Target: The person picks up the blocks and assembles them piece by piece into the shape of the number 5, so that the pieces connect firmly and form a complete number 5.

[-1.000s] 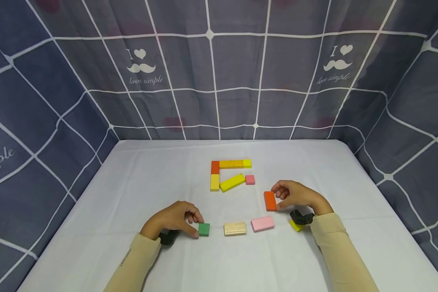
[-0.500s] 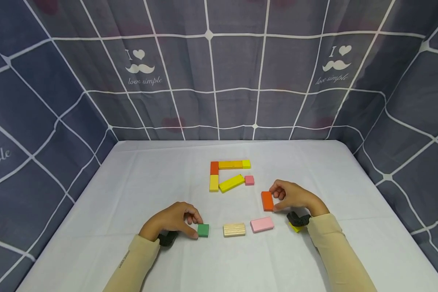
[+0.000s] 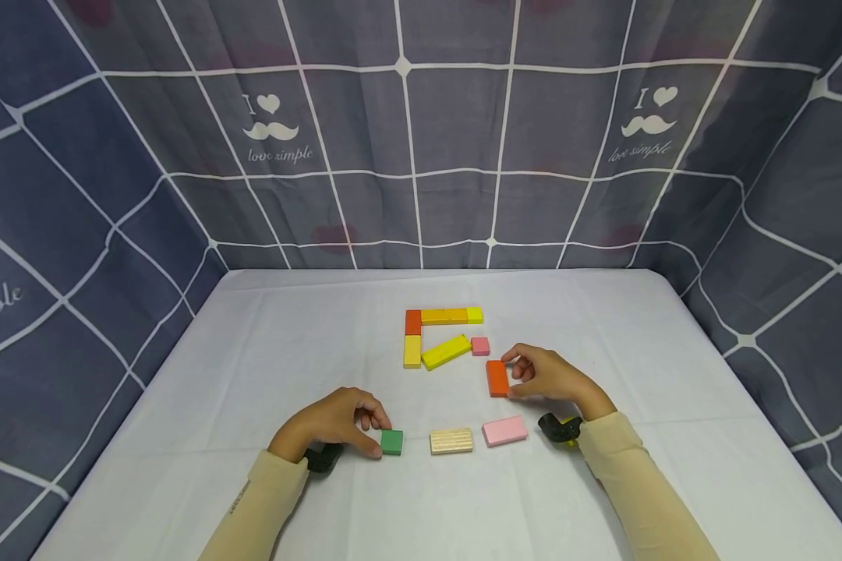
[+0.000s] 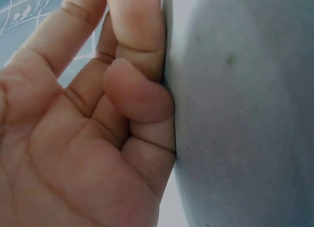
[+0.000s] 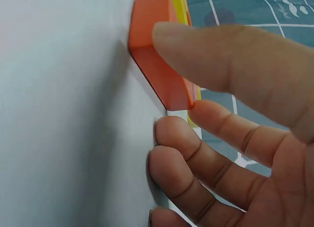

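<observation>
Right hand (image 3: 550, 376) has a narrow pinch on the orange block (image 3: 497, 379), thumb and index at the corners of its right side. Head puts that block right of centre on the white table (image 3: 309, 335), near the small pink block (image 3: 480, 346). Right wrist adds what head can't give us: block thickness, thumb over one end, other fingers loosely curled, yellow peeking out behind. We can't tell if it's lifted.

Left hand (image 3: 333, 421) narrow too, thumb and index pinching the green block (image 3: 391, 442) at its left side. Only head shows us that; left wrist is mostly palm and curled fingers.

Head also lays out the ridged wood-coloured block (image 3: 451, 441) and pink block (image 3: 504, 432) right of the green one. Farther back: amber block (image 3: 444, 316) between small yellow block (image 3: 475, 315) and red-orange block (image 3: 413, 321), pale yellow block (image 3: 412, 352) below the latter, slanted yellow block (image 3: 447, 352) reaching toward the small pink one.

Writing: grey curtain (image 3: 456, 117) has "I", heart, moustache, "love simple" twice at back, cut to "mple" at left edge. Left sleeve (image 3: 256, 502) lettering too small for us to read
</observation>
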Tool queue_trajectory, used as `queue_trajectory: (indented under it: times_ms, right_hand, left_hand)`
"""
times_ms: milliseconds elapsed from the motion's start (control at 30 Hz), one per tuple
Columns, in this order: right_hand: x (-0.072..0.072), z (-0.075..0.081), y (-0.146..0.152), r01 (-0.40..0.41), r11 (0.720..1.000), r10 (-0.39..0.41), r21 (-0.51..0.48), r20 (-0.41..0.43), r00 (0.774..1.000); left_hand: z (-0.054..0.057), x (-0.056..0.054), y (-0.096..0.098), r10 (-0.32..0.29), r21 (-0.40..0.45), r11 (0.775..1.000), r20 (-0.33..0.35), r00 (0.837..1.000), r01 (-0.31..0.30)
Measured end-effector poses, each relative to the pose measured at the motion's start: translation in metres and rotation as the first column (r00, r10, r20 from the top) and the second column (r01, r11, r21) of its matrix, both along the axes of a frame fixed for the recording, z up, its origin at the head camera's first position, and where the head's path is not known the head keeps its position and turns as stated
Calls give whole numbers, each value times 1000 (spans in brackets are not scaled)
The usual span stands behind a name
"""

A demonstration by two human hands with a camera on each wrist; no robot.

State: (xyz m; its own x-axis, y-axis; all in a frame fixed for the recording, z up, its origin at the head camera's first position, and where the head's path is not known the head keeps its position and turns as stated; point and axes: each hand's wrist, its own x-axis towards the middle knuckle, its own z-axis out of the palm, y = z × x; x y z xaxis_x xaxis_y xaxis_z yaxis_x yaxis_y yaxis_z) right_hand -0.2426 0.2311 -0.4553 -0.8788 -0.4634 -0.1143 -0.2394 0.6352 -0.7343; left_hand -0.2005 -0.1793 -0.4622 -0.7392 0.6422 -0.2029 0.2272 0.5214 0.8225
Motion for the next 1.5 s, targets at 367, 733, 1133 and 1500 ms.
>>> queue_trajectory:
  times_ms: [367,733,1133,1500]
  right_hand:
    - [1,-1,-8,-8,1000,9,11,-42,999]
    - [1,-5,-14,10,999,-8,32,-81,997]
    - [1,-6,-18,7,1000,-4,24,-108,994]
    - [-1,-10,-20,14,999,-8,44,-127,992]
  left_hand:
    - [0,0,0,-5,2,1000,-8,1000,5]
    - [0,1,0,-2,6,1000,-4,1000,2]
    - [0,-2,-1,-10,-10,1000,-9,1000,10]
    - [0,-2,-1,-17,-12,1000,-17,1000,17]
